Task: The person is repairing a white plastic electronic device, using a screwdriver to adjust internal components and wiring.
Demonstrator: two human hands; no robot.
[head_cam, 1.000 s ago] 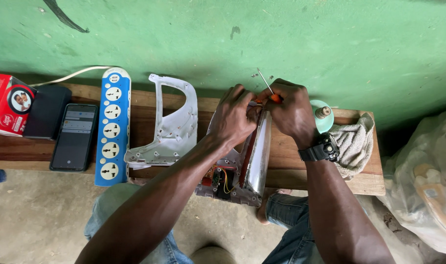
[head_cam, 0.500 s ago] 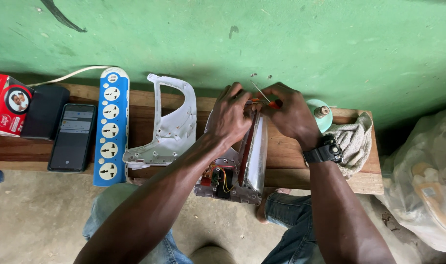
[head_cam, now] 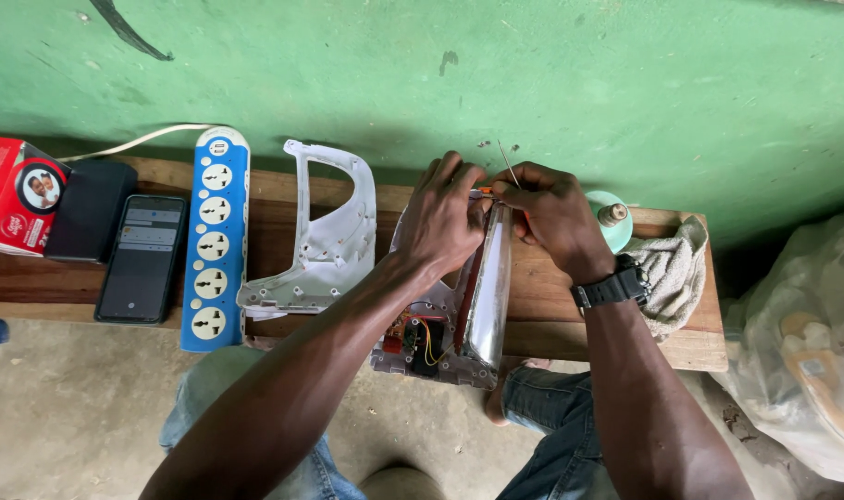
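Both hands meet over an opened lamp – left hand gripping its top, right hand pinching a thin wire. A red box sits far left on the wooden bench.

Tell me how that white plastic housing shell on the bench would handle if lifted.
The white housing shell probably feels light: it is a thin, hollow moulding. Its open handle loop may flex or crack if squeezed. Lying flat on the wooden bench, it seems unlikely to roll.

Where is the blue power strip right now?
In the head view the blue power strip lies on the wooden bench, left of centre, between the black phone and the white plastic housing.
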